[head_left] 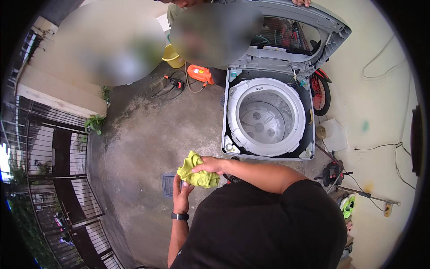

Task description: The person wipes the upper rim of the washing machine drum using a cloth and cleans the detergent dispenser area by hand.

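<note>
A crumpled yellow-green cloth point(199, 178) is bunched in my right hand point(209, 165), whose fingers close over its top. Just below and left of it is my left hand point(181, 195), palm turned up, with fingers and thumb apart. Its fingertips meet the cloth's lower left edge and are partly hidden there. A dark band circles my left wrist. Ahead to the right stands a top-loading washing machine point(230, 130), its upper cover tilted back and its pale drum point(264, 117) showing. Both hands are apart from the machine.
A co-worker's hand point(301, 2) rests on the raised cover point(329, 33). An orange pressure washer point(200, 74), a yellow bucket point(172, 57) and a cabled black-and-red tool point(178, 84) stand beyond. A floor drain cover point(168, 184) lies beside my left hand. Cables hang along the right wall.
</note>
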